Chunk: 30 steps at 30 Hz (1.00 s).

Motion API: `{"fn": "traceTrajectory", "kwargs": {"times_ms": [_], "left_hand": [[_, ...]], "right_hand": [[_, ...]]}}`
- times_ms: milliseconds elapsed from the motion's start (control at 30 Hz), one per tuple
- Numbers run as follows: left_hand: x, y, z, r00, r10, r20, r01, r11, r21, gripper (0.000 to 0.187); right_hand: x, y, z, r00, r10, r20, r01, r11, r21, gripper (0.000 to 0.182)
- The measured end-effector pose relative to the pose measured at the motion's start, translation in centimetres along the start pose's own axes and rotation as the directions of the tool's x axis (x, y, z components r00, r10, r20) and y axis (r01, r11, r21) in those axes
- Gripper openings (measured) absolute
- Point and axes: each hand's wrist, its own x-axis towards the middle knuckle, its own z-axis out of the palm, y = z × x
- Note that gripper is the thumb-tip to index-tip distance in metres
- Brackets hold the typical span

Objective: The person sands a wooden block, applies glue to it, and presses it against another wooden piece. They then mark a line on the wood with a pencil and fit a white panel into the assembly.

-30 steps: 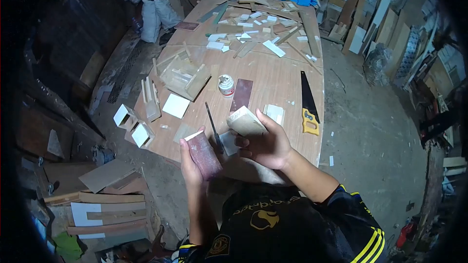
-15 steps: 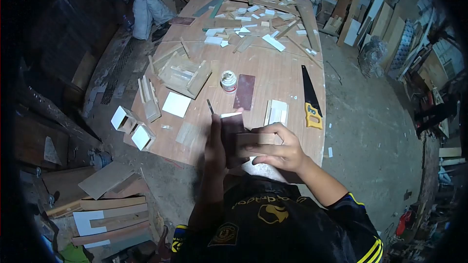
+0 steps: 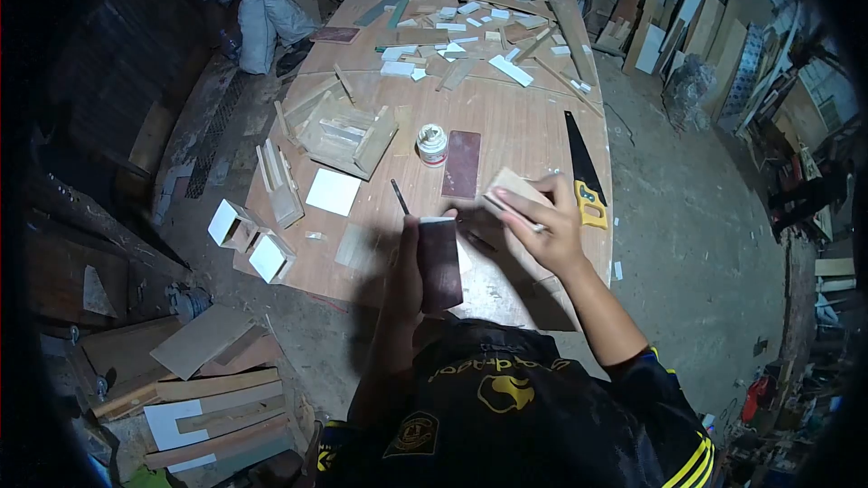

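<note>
You are holding a dark red slab (image 3: 440,262) in your left hand (image 3: 409,267), which is clamping it along its left side; the slab is standing roughly upright in front of your chest, its pale top edge facing away from you. Your right hand (image 3: 561,230) is gripping a pale wooden block (image 3: 515,188), its fingers lying across the near side and the block tilting over the table (image 3: 515,117). The two pieces are staying clear of each other, the block being up and to the right of the slab (your arms are throwing dark shadows on the surface below).

Just past your left hand, a thin dark tool (image 3: 399,196) is poking out, its lower end being hidden. Beyond the hands, a dark red sheet (image 3: 463,164) is lying flat, with a white jar (image 3: 432,145) standing just beside it on the left. A yellow-handled saw (image 3: 583,163) is resting near the right edge. On the left, a white panel (image 3: 332,192) is lying just in front of a wooden frame (image 3: 348,137), while wood scraps (image 3: 457,74) are littering the far part.
</note>
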Motion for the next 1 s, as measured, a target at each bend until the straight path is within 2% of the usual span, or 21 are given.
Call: {"fn": "traceTrajectory", "kwargs": {"times_ms": [33,100,133,167,200,233,267,300,333,400,433,500,533,600,633,700,800,833,900,933,1000], "left_hand": [[0.2,0.1,-0.8,1.0,0.001,-0.006,-0.001,1.0,-0.002,0.063],[0.9,-1.0,-3.0,0.95,-0.043,-0.309,0.013,0.995,-0.098,0.064],[1.9,-1.8,-4.4,0.95,-0.05,-0.308,0.02,0.995,-0.1,0.064],[3.4,-3.1,-6.1,0.901,-0.045,-0.432,0.055,0.998,0.011,0.062],[4.8,-4.8,-8.0,0.836,-0.024,-0.548,0.105,0.988,0.117,0.06],[6.3,-7.6,-10.6,0.837,-0.033,-0.546,0.113,0.987,0.114,0.06],[7.4,-11.1,-13.7,0.843,0.361,-0.398,-0.08,0.817,0.571,0.055],[7.6,-13.6,-15.6,0.772,0.63,-0.083,-0.252,0.424,0.87,0.051],[7.3,-14.5,-16.1,0.777,0.623,-0.088,-0.245,0.429,0.869,0.051],[6.9,-15.9,-17.2,0.872,0.248,-0.421,0.183,0.633,0.752,0.036],[6.8,-17.7,-18.6,0.874,0.239,-0.424,0.19,0.635,0.749,0.036],[6.5,-19.9,-20.5,0.856,0.443,-0.268,0.102,0.363,0.926,0.033],[6.6,-20.2,-20.9,0.861,0.434,-0.264,0.1,0.366,0.925,0.033],[6.8,-20.4,-20.8,0.809,0.566,-0.159,0.121,0.104,0.987,0.037],[6.7,-20.3,-20.3,0.815,0.559,-0.154,0.114,0.106,0.988,0.037],[7.0,-19.9,-19.1,0.746,0.631,-0.211,0.323,-0.066,0.944,0.044],[8.6,-20.3,-18.6,0.679,0.73,-0.076,0.173,-0.058,0.983,0.051],[9.5,-20.9,-18.6,0.682,0.727,-0.076,0.172,-0.058,0.983,0.051],[11.6,-21.8,-18.2,0.867,0.471,0.164,-0.178,-0.014,0.984,0.072],[11.9,-21.0,-17.0,0.869,0.468,0.162,-0.174,-0.017,0.985,0.072],[12.5,-19.9,-14.3,0.902,0.353,0.248,-0.2,-0.166,0.966,0.087]], "right_hand": [[0.0,-0.4,-0.5,1.0,-0.011,-0.011,0.012,0.995,0.104,0.038],[-1.4,-1.4,-0.4,1.0,0.004,-0.008,-0.002,0.978,0.207,0.038],[-2.1,-1.5,0.1,0.989,0.138,0.057,-0.15,0.912,0.383,0.041],[-2.5,-1.3,0.7,0.957,0.254,0.141,-0.29,0.795,0.533,0.046],[-3.0,-0.9,1.4,0.955,0.259,0.143,-0.295,0.797,0.528,0.046],[-3.7,-0.4,2.3,0.83,0.476,0.292,-0.525,0.489,0.697,0.049],[-4.5,0.1,3.0,0.641,0.596,0.483,-0.651,0.089,0.754,0.054],[-5.2,0.4,3.3,0.506,0.651,0.566,-0.694,-0.083,0.715,0.051],[-6.1,0.7,3.5,0.497,0.654,0.57,-0.699,-0.088,0.71,0.051],[-8.0,1.1,3.9,0.353,0.673,0.65,-0.712,-0.258,0.653,0.051],[-8.9,1.2,3.9,0.317,0.682,0.659,-0.717,-0.282,0.637,0.052],[-10.2,1.4,4.2,0.286,0.687,0.668,-0.717,-0.309,0.625,0.053],[-10.6,1.5,4.1,0.266,0.689,0.674,-0.713,-0.33,0.618,0.053],[-11.2,1.9,4.3,0.264,0.692,0.672,-0.707,-0.335,0.623,0.053],[-11.4,2.0,4.4,0.271,0.69,0.671,-0.714,-0.324,0.621,0.052],[-11.2,2.0,4.5,0.289,0.678,0.676,-0.715,-0.317,0.624,0.048],[-10.3,1.4,4.4,0.276,0.694,0.665,-0.737,-0.291,0.61,0.045],[-10.1,1.4,4.3,0.291,0.683,0.67,-0.724,-0.3,0.621,0.041],[-9.9,1.2,4.1,0.29,0.694,0.659,-0.736,-0.278,0.617,0.039],[-10.0,1.2,4.1,0.293,0.705,0.645,-0.746,-0.253,0.616,0.037],[-10.4,1.5,4.1,0.284,0.711,0.643,-0.741,-0.263,0.617,0.036]]}}
